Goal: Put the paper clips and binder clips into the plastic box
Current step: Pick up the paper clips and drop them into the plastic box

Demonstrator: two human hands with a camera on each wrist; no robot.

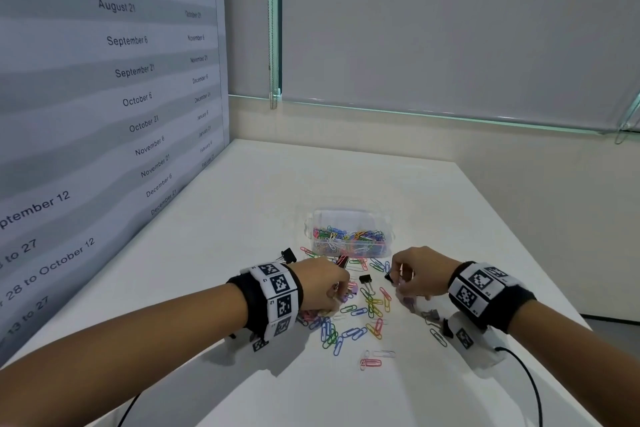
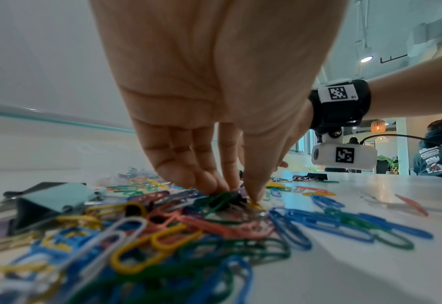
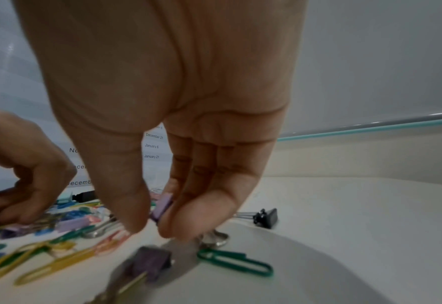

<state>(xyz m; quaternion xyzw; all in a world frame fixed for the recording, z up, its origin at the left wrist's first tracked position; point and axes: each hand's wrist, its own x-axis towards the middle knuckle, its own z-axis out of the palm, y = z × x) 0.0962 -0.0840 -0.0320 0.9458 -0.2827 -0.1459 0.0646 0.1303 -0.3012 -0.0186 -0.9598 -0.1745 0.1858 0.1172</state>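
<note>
The clear plastic box (image 1: 349, 236) stands mid-table and holds several coloured paper clips. Loose paper clips (image 1: 367, 308) and binder clips lie scattered in front of it. My left hand (image 1: 341, 291) reaches down into the pile (image 2: 163, 232), where its thumb and fingertips (image 2: 240, 195) pinch a small bunch of paper clips. My right hand (image 1: 401, 284) hovers just above the table, and its thumb and fingers (image 3: 153, 226) pinch a lilac binder clip (image 3: 163, 205). Under it lies a blurred purple binder clip (image 3: 149, 261) beside a green paper clip (image 3: 235, 261).
A black binder clip (image 3: 266, 218) lies right of my right hand, another (image 1: 287, 255) left of the box, and a mint one (image 2: 56, 197) by the pile. A dated wall chart (image 1: 104, 97) lines the left side. A person (image 2: 438, 150) sits beyond the table.
</note>
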